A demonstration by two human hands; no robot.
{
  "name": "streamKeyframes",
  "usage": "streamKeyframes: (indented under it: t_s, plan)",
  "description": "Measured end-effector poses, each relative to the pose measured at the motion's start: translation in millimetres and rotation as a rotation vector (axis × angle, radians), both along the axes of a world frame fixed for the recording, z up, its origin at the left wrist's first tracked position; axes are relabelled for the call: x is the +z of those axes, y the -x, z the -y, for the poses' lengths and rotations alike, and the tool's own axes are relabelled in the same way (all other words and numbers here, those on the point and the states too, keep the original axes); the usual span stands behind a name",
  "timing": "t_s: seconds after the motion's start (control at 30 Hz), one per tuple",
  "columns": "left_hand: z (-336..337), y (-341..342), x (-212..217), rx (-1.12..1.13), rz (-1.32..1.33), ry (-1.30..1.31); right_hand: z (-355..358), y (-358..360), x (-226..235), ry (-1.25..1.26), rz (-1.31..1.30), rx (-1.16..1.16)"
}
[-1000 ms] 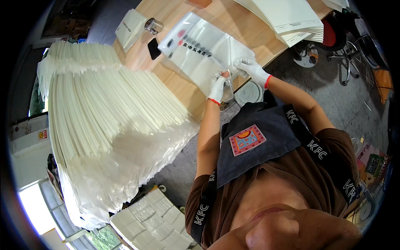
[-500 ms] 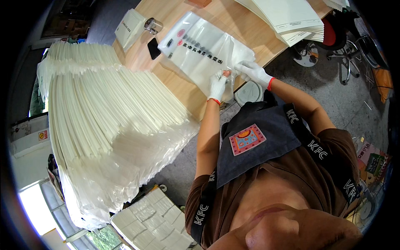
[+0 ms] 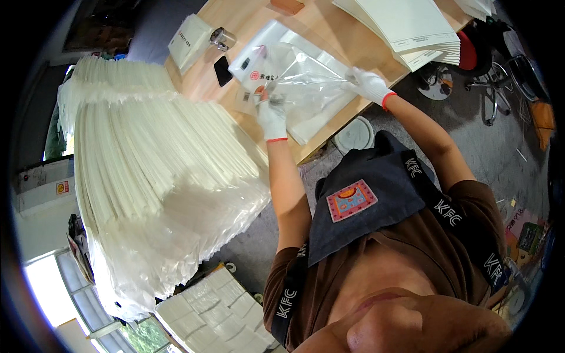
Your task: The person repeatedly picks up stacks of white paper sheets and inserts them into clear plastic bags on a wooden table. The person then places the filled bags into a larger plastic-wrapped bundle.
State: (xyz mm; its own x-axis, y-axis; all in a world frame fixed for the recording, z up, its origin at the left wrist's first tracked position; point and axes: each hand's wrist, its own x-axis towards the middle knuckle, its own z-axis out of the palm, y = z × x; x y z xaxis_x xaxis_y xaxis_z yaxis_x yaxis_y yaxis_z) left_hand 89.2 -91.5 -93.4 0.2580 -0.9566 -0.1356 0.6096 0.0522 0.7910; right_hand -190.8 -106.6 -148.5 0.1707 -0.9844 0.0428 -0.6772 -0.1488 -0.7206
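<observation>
Both gloved hands, left hand [image 3: 272, 115] and right hand [image 3: 368, 85], pinch the clear plastic bag [image 3: 306, 82] over the wooden table [image 3: 318, 26] at twelve o'clock; light, limp, probably slippery, best gripped at its edges.

A clear plastic bag [image 3: 306, 82] is stretched above the wooden table [image 3: 329, 29], crinkled and glossy, its far part lying over a white printed sheet [image 3: 259, 65]. The bag is pinched at its left edge by the left hand [image 3: 272, 115] and at its right edge by the right hand [image 3: 368, 85], both in white gloves.
</observation>
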Motion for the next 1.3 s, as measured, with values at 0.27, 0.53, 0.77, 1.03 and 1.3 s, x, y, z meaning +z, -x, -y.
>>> streamKeyframes:
  t_s: [0.27,0.53,0.77,1.03,1.3]
  plan:
    - [-10,83,54,-0.060,1.014,0.277,0,-75,78,0.056,0.360,0.467]
    - [-79,136,81,-0.461,1.375,0.438,-17,-47,62,0.100,0.274,0.537]
    - [7,16,-77,-0.208,1.698,0.123,-20,52,33,0.543,-0.188,0.248]
    - [39,133,-27,-0.630,0.913,0.047,24,159,48,0.537,-0.722,0.039]
    - [42,199,-12,-0.811,0.016,-0.136,-7,129,114,0.909,-0.745,0.197]
